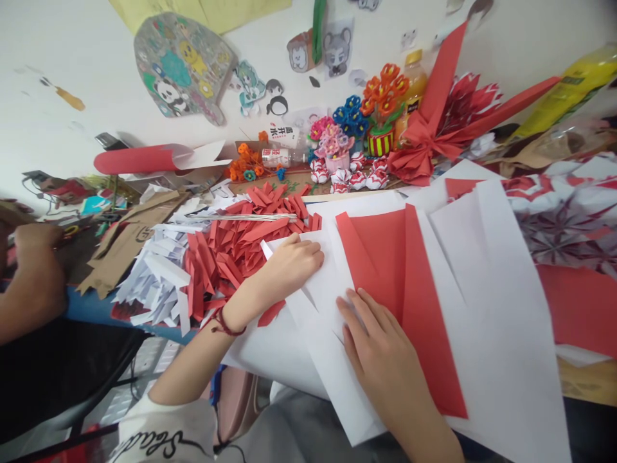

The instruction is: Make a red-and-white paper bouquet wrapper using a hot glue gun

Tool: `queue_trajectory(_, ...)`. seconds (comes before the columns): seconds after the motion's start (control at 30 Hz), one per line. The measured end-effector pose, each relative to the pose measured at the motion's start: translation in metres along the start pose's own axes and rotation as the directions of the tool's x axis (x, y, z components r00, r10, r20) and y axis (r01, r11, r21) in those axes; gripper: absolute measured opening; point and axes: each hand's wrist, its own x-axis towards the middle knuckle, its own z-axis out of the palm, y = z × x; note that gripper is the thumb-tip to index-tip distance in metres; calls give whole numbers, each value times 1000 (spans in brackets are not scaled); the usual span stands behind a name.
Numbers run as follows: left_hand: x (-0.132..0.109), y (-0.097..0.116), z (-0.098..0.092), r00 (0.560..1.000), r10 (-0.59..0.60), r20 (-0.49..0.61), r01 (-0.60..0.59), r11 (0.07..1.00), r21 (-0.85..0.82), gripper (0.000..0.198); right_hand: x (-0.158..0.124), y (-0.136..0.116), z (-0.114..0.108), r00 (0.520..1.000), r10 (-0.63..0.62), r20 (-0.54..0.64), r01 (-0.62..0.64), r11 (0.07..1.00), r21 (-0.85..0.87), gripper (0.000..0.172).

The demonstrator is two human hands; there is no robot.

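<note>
My left hand [297,260], with a dark red cord bracelet at the wrist, has its fingers curled closed at the upper left part of a white sheet of paper [315,308]. That sheet has creases, and a narrow flap stands up at its left corner. My right hand [383,350] lies flat with its fingers stretched out, across the white sheet and the left edge of a folded red sheet [427,308]. Its palm hides part of both sheets. Right of the red paper is a larger creased white sheet [501,302].
Piles of folded red pieces [231,257] and folded white pieces [159,283] cover the left side. Beyond them are flattened cardboard [125,238], colourful craft flowers [349,116] and a red bow [429,145]. At far left rests another person's arm [36,276].
</note>
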Motion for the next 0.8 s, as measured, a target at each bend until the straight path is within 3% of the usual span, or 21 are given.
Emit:
queue_trajectory(0.2,6,1,-8,993,82,87,-87,995,50,21,-1,0,1,1000,8,-6,-8,1000,13,38)
queue_trajectory(0.43,5,3,-8,993,111,42,-116,985,128,19,-2,0,2,1000,2,-5,-2,1000,-1,38)
queue_trajectory(0.63,4,-7,-20,999,1,-50,10,974,226,22,0,0,0,1000,-12,1,12,1000,-3,37)
queue_trajectory(0.8,-10,0,-36,959,-156,-237,166,986,22,21,0,-1,1,1000,6,2,-6,1000,1,37)
